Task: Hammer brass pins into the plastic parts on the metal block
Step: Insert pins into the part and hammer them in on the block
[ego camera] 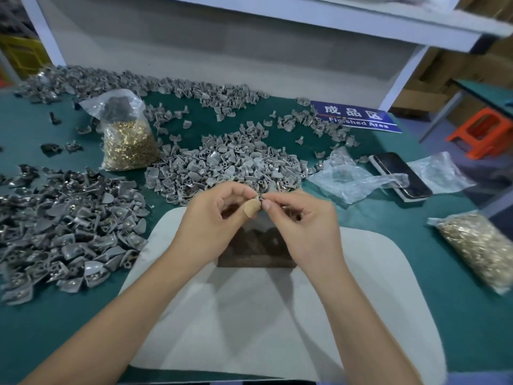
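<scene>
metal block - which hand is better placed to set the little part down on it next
Left, though it's close. Both hands pinch the small part above the metal block. The left hand has its bandaged thumb under the part, while the right hand only nips its edge with the fingertips.

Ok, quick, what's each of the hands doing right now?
Left hand: pinching a small grey plastic part at its fingertips, above the dark metal block.
Right hand: pinching the same part from the other side.
</scene>
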The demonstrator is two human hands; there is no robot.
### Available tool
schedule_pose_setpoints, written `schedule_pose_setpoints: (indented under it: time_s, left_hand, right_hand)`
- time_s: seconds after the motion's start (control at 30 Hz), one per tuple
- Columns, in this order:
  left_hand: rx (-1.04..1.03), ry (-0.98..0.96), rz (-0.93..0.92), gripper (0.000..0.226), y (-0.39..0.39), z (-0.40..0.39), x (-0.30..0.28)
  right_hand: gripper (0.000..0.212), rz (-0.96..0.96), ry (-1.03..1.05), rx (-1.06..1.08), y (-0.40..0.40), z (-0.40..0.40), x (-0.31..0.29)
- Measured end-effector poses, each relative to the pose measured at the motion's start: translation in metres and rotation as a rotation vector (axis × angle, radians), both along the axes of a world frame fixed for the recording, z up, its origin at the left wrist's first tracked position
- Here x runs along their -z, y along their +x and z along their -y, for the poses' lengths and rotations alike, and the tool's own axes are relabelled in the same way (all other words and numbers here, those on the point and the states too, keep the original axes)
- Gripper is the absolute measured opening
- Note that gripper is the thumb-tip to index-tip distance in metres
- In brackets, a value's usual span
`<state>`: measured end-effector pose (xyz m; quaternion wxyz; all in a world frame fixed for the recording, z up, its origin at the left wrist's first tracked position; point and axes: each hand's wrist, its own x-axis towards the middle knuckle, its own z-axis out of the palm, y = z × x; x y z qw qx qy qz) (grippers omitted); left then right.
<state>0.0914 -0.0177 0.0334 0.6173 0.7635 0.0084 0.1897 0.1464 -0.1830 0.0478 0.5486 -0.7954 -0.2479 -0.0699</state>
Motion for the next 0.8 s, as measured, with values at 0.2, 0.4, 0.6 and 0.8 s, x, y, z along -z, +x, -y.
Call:
schedule_pose_setpoints:
  time_s: [0.2,0.4,0.6,0.8]
  left_hand:
    - [-0.052,0.217,-0.043,0.01,-0.014,0.008,0.003]
    - [-0.127,0.53,-0.066,0.01,-0.026,0.005,0.002]
    - [-0.115,0.752,-0.085,0.006,-0.031,0.001,-0.012]
    - [-0.107,0.934,-0.1,0.01,-0.028,0.001,-0.025]
  right_hand:
    - [0.013,0.037,-0.199,0.264,-0.013,0.04,-0.001]
    - [0.031,-0.141,-0.889,0.356,-0.019,0.065,0.013]
    - [0.027,-0.134,-0.907,0.351,-0.016,0.075,-0.005]
    - [0.03,-0.233,-0.505,0.128,-0.031,0.078,-0.027]
